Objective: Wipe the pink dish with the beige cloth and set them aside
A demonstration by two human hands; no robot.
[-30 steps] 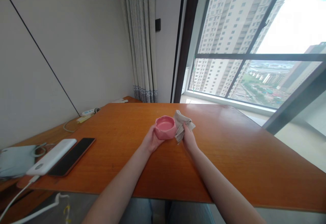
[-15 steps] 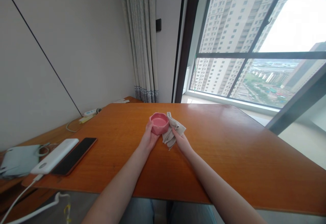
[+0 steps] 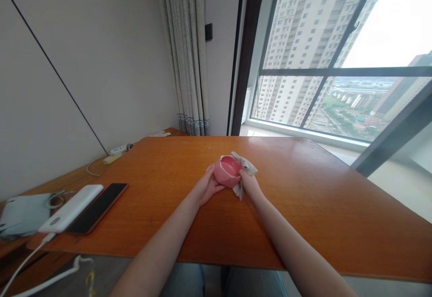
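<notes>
A small pink bowl-shaped dish [image 3: 227, 179] with a faceted rim is held over the table, tilted so its hollow faces up and to the right. My left hand [image 3: 209, 186] is closed around its left and lower side. On the other side, my right hand [image 3: 249, 183] grips a light grey cloth [image 3: 249, 166] and presses it against the dish's right rim. Part of the cloth hangs below the dish; some of it is hidden behind my right fingers.
The brown wooden table [image 3: 162, 211] spreads under my arms. At its left lie a black phone [image 3: 97, 208], a white power bank [image 3: 71, 208] with a cable, and a pale pouch [image 3: 25, 213]. A power strip [image 3: 118, 149] rests by the wall; a window stands at right.
Both hands have shifted to the right with the dish and cloth. The dish has gone from nearly level to tilted, and my right fingers sit closer against its rim.
</notes>
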